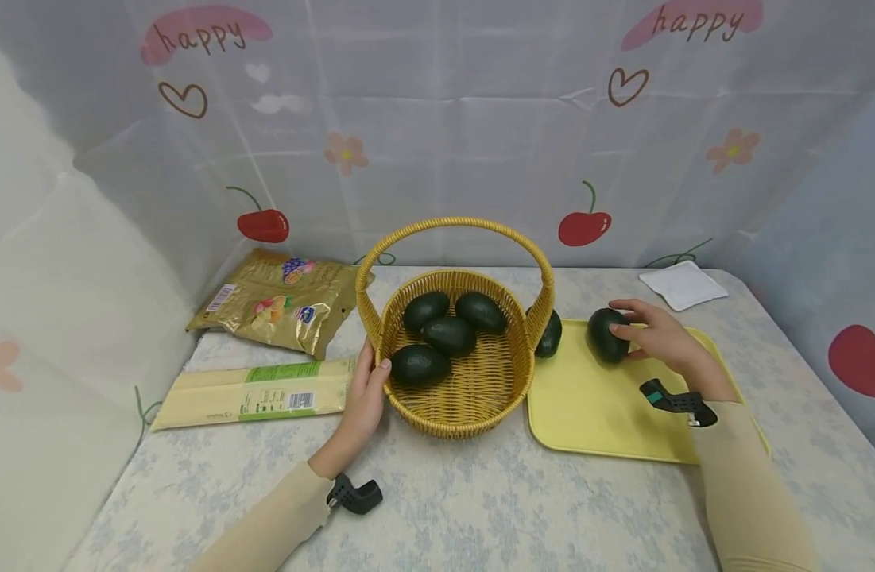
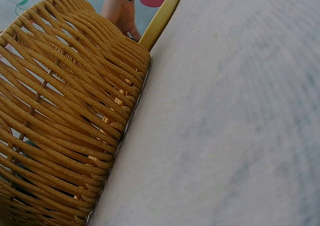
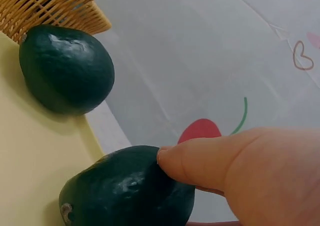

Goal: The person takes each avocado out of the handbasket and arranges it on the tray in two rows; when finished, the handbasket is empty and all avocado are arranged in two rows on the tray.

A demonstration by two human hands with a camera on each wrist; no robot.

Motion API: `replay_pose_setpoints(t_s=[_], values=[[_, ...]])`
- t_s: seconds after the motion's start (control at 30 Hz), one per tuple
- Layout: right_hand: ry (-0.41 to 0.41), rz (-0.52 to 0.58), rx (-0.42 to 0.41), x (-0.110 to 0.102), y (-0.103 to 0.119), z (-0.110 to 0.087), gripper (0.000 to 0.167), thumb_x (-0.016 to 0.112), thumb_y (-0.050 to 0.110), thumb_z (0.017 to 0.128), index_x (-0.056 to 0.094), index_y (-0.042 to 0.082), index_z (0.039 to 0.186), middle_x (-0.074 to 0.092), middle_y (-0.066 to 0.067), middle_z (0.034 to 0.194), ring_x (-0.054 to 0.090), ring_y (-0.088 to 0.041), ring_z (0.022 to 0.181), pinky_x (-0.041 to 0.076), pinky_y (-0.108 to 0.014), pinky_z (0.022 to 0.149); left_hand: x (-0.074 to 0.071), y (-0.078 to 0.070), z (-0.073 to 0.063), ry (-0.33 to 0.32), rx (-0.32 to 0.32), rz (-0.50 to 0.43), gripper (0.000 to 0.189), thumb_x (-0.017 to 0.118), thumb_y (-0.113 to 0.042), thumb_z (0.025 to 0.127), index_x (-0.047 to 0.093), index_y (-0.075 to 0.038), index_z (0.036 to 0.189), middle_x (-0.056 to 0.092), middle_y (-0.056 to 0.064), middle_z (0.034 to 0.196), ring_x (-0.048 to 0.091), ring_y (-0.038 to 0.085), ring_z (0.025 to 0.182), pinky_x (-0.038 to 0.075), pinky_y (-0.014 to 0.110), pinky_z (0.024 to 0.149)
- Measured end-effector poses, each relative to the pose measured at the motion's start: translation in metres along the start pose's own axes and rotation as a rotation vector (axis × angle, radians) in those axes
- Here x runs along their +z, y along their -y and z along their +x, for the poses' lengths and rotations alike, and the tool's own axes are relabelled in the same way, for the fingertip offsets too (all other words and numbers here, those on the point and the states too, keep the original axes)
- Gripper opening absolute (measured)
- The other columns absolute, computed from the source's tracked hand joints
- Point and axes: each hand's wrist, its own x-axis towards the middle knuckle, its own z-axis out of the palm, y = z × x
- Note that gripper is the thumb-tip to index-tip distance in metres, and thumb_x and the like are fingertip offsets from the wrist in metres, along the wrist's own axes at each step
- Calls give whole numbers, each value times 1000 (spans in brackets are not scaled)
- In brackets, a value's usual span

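Observation:
A yellow wicker basket (image 1: 460, 421) with a tall arched handle stands mid-table, several dark green avocados (image 1: 449, 336) lying inside, mostly toward its left and back. My left hand (image 1: 365, 397) holds the basket's left side, thumb at the rim; its other fingers are partly hidden. Over the yellow tray (image 1: 587, 413), my right hand (image 1: 659, 338) grips an avocado (image 1: 607, 338) between thumb and fingers. In the right wrist view the thumb presses on this avocado (image 3: 125, 186). Another avocado (image 3: 67, 70) lies at the tray's left end beside the basket, partly behind the handle in the head view.
Left of the basket lie a gold snack bag (image 1: 280, 302) and, nearer, a long pale packet (image 1: 258, 393) with a green label. A white square item (image 1: 683, 284) lies behind the tray. A printed curtain (image 1: 451, 143) hangs along the table's back edge.

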Motion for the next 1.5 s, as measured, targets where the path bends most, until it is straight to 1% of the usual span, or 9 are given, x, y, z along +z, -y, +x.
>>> replay_pose_setpoints(t_s=[0.2,0.47,0.67,0.87,1.0,1.17,1.33,1.5], values=[[-13,-2,17,-4,-2,-4,66,52,24,107,22,-7,158,27,-43,153,56,-54,121,62,-51,82,0,-1,0,0,-2,-4,63,36,-23,111,6,-15,166,9,7,173,8,26,161,14,50,130],[-26,-24,27,-6,-3,-5,66,51,27,108,23,-7,158,21,-44,154,54,-55,122,63,-49,81,0,-2,0,0,3,-1,63,36,-23,111,6,-15,166,9,7,173,9,26,161,14,49,130],[-35,-43,12,-3,-4,-2,63,53,25,107,29,-7,155,27,-42,151,58,-50,118,64,-46,80,0,0,-1,5,-7,-5,63,36,-24,111,6,-16,166,9,6,174,8,25,161,13,50,130],[-17,-48,-4,3,1,0,63,54,25,106,29,-6,156,27,-42,153,54,-53,122,62,-49,84,-1,1,0,2,1,2,63,36,-24,111,7,-17,166,9,6,173,8,26,161,13,50,130],[-11,-33,-4,2,1,1,63,54,24,107,29,-5,156,25,-42,154,53,-53,123,63,-47,83,-1,1,0,3,-4,0,63,36,-25,111,6,-16,166,8,6,174,7,25,161,13,50,130],[-4,-17,-5,-2,-4,-1,66,52,25,107,24,-6,158,24,-43,154,56,-53,122,63,-48,82,-1,0,0,5,-7,-2,64,36,-25,111,6,-16,166,8,7,174,7,25,161,13,50,130],[-17,-24,1,-11,-5,-6,68,49,29,108,20,-5,159,25,-43,155,49,-58,128,61,-54,87,-1,1,0,4,-5,-1,63,36,-25,111,6,-16,166,8,7,173,7,25,161,13,50,130],[-41,-61,12,-23,-3,-12,69,49,31,108,19,-5,160,25,-43,155,45,-60,132,61,-53,87,-1,0,-1,5,-4,-2,63,37,-25,111,6,-17,166,9,6,173,8,24,161,14,50,130]])
